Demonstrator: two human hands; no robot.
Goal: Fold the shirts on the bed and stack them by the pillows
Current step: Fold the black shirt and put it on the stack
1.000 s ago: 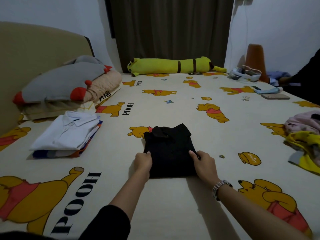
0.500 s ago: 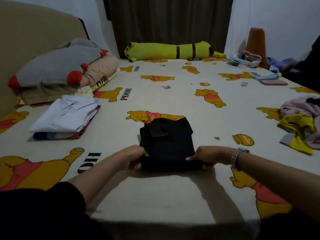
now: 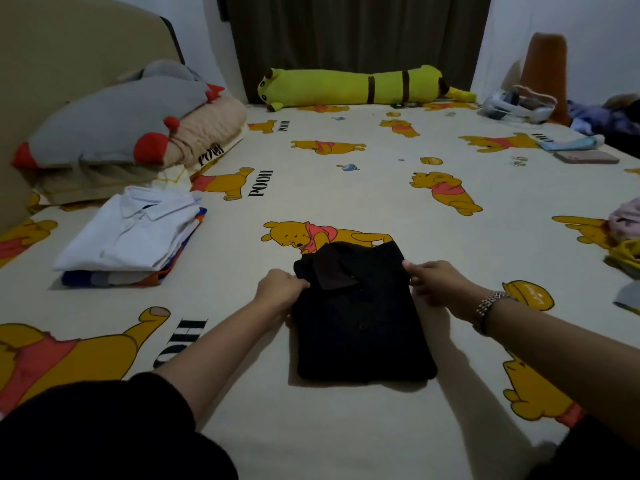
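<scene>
- Your left hand (image 3: 281,291) grips the left edge of the folded black shirt (image 3: 360,323), fingers curled onto the cloth just beside the collar.
- Your right hand (image 3: 437,282) pinches the right edge of that shirt near its top corner; a metal watch (image 3: 489,308) sits on that wrist.
- The black shirt lies flat on the bed (image 3: 381,188), collar away from you, folded into a compact rectangle at the middle of the printed sheet.
- To your left, a stack of folded shirts (image 3: 130,244) rests on the sheet with a white collared one on top, just beside the pillows (image 3: 131,133) at the headboard.
- At the right edge, unfolded clothes (image 3: 627,237) lie in a heap, pink and yellow visible.
- A long yellow plush bolster (image 3: 349,86) lies along the far side of the bed, under the dark curtain.
- A phone (image 3: 585,156) lies flat near the far right corner.
</scene>
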